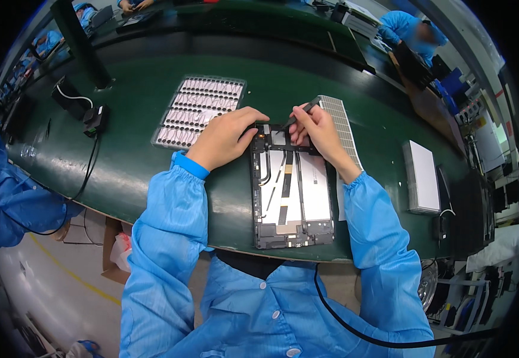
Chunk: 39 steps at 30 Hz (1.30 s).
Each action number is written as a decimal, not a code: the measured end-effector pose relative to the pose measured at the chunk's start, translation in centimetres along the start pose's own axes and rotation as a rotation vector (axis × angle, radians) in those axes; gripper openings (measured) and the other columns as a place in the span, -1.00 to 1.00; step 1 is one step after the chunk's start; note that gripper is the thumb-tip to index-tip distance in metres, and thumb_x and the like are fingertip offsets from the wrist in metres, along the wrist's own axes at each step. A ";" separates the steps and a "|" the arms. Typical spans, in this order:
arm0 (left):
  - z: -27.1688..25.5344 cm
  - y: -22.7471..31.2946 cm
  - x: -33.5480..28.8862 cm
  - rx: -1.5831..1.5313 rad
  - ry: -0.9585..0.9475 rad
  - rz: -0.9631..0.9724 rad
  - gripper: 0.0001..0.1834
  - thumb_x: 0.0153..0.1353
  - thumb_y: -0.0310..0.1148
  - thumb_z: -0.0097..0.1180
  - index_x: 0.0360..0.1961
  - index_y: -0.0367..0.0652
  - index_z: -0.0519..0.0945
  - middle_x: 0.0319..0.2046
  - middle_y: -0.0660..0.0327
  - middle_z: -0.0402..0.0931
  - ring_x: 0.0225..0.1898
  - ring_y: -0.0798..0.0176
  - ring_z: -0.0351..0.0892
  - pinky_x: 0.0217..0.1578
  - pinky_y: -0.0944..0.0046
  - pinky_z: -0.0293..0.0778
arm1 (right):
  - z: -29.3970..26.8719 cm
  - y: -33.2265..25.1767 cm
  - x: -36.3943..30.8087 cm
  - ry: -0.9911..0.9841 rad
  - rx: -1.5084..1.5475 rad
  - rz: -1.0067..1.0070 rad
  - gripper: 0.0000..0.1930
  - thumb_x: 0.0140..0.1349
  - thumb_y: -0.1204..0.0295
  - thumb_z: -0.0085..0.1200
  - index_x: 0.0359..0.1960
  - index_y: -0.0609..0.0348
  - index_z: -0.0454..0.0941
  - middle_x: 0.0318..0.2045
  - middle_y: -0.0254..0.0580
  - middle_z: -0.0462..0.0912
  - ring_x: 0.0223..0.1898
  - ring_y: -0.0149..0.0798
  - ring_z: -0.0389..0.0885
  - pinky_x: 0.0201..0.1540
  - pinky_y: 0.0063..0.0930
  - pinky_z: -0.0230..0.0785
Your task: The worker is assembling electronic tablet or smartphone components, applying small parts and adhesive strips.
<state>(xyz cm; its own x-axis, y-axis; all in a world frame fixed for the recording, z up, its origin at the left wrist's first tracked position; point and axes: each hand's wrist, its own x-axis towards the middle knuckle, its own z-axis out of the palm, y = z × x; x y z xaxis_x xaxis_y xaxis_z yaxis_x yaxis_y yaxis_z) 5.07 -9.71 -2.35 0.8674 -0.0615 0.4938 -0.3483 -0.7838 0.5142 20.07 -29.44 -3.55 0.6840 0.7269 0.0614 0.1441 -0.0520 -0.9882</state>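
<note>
An opened tablet [307, 185] lies in front of me at the table's edge, its inside facing up, with silver panels, dark flat cables and a black frame. My right hand [319, 130] is closed around black tweezers [311, 105], whose tip points down at the tablet's upper end. Beside the tablet's upper left corner rests my left hand [226, 136], thumb and forefinger stretched out and apart, near or touching the frame. Left of it sits a clear tray [180, 122] with rows of small black round parts on pale wires. Partly behind my right hand lies a gridded sheet of pale labels [338, 122].
A white stack [422, 177] stands on the green table [379, 143] to the right. At the left are a black device [95, 119] with a cable and a dark post [80, 45]. People in blue work at other places. A black cable [367, 334] crosses my lap.
</note>
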 end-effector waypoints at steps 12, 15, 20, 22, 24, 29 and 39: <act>0.2 0.7 -0.2 0.049 -0.046 0.046 -0.73 0.09 -0.65 -0.01 -0.20 -0.16 0.61 -0.12 0.20 0.57 -0.12 0.05 0.59 -0.13 0.17 0.52 | 0.8 -1.2 0.1 -0.036 -0.053 0.024 -0.72 0.42 0.21 -0.03 -0.19 0.23 0.45 -0.50 -0.32 0.59 -0.59 -0.54 0.56 -0.57 -0.75 0.41; 0.0 0.9 -0.3 0.101 -0.080 0.094 -0.65 0.03 -0.65 0.01 -0.18 -0.10 0.65 -0.07 0.22 0.55 -0.07 0.05 0.55 -0.07 0.15 0.51 | 0.9 -1.0 0.1 -0.031 -0.059 0.033 -0.73 0.42 0.22 -0.04 -0.18 0.21 0.45 -0.49 -0.33 0.59 -0.59 -0.55 0.56 -0.56 -0.75 0.41; 0.5 1.4 0.4 0.147 -0.111 0.166 -0.64 -0.02 -0.67 0.02 -0.24 -0.10 0.70 -0.05 0.23 0.54 0.03 0.09 0.49 0.03 0.14 0.44 | 1.0 -1.8 -0.9 0.129 -0.027 -0.135 -0.76 0.38 0.31 0.04 -0.14 0.27 0.47 -0.45 -0.21 0.63 -0.59 -0.54 0.50 -0.56 -0.66 0.37; 0.9 1.8 0.8 0.188 -0.106 0.225 -0.67 -0.03 -0.66 0.02 -0.26 -0.13 0.69 -0.07 0.23 0.55 0.02 0.09 0.49 0.05 0.15 0.43 | -0.5 -3.3 -1.5 0.155 0.008 -0.222 -0.77 0.37 0.32 0.05 -0.14 0.26 0.47 -0.44 -0.21 0.63 -0.57 -0.53 0.51 -0.55 -0.65 0.37; 1.2 2.2 0.7 0.249 -0.071 0.279 -0.74 -0.06 -0.64 0.04 -0.34 -0.19 0.68 -0.17 0.25 0.59 0.00 0.10 0.50 0.09 0.17 0.39 | -2.8 -5.8 -2.9 0.172 0.053 -0.327 -0.78 0.35 0.34 0.08 -0.17 0.26 0.50 -0.43 -0.21 0.64 -0.53 -0.53 0.54 -0.55 -0.66 0.36; 2.3 4.0 1.5 0.410 -0.075 0.245 -0.75 -0.04 -0.60 0.07 -0.32 -0.13 0.67 -0.15 0.25 0.61 0.05 0.08 0.49 0.12 0.07 0.37 | -11.8 -2.3 -8.2 0.201 0.242 -0.206 -0.77 0.33 0.29 0.12 -0.21 0.21 0.50 -0.53 -0.28 0.56 -0.55 -0.53 0.51 -0.59 -0.66 0.32; 10.4 9.6 4.2 0.174 -0.478 0.338 -0.64 0.38 -0.18 -0.12 0.11 0.14 0.59 0.25 -0.02 0.31 0.33 -0.12 0.18 0.40 -0.18 -0.14 | -15.4 1.6 -13.7 0.207 -0.063 0.095 -0.77 0.29 0.30 0.16 -0.26 0.25 0.54 -0.49 -0.25 0.62 -0.59 -0.58 0.47 -0.61 -0.71 0.29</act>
<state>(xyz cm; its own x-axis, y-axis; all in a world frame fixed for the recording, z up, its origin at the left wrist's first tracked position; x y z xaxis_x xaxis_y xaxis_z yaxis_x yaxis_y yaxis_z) 9.07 -23.95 -2.63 0.7967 -0.5631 0.2193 -0.6036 -0.7597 0.2421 21.95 -50.02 -3.83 0.8275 0.5615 0.0019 0.1115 -0.1610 -0.9806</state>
